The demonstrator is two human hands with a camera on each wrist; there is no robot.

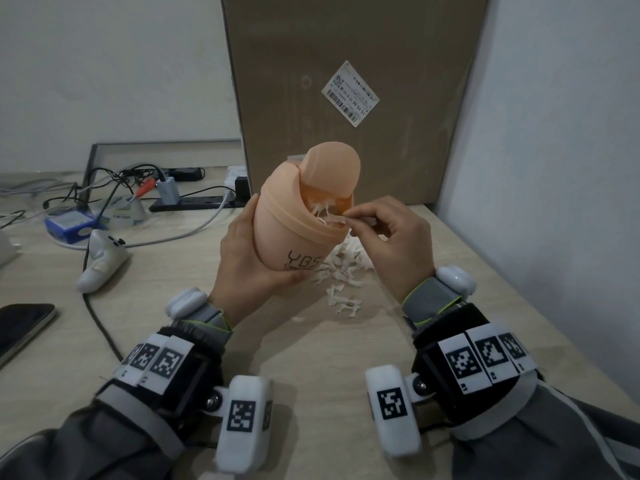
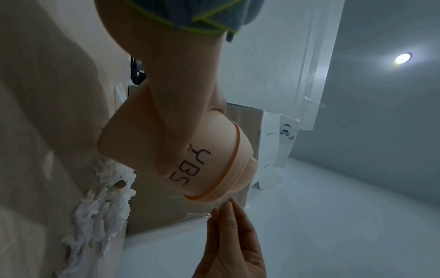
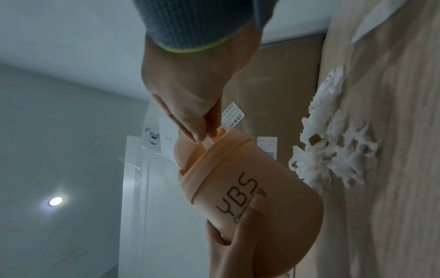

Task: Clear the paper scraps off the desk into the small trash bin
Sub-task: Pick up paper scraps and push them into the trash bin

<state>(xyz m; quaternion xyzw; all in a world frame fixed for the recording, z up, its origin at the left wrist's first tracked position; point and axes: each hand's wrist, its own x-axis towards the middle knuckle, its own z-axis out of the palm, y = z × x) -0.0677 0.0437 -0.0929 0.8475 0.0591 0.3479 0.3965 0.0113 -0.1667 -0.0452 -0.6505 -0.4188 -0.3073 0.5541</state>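
Observation:
My left hand (image 1: 249, 258) grips a small peach trash bin (image 1: 298, 216) marked "YBS" and holds it lifted above the desk, tilted to the right, with its flip lid (image 1: 332, 166) swung open. White scraps show inside the bin's mouth. My right hand (image 1: 388, 233) pinches a white paper scrap (image 1: 341, 220) at the bin's rim. In the right wrist view the pinching fingers (image 3: 202, 129) hold the scrap (image 3: 208, 142) at the opening of the bin (image 3: 250, 197). A pile of white paper scraps (image 1: 341, 275) lies on the desk below the bin, seen also as scraps (image 2: 100, 206) in the left wrist view.
A tall cardboard box (image 1: 353, 91) stands right behind the bin. Left on the desk (image 1: 173, 306) lie a white controller (image 1: 100, 261), a black phone (image 1: 20, 323), a blue box (image 1: 71, 226), cables and a power strip (image 1: 197, 202). A white wall (image 1: 554, 168) bounds the right side.

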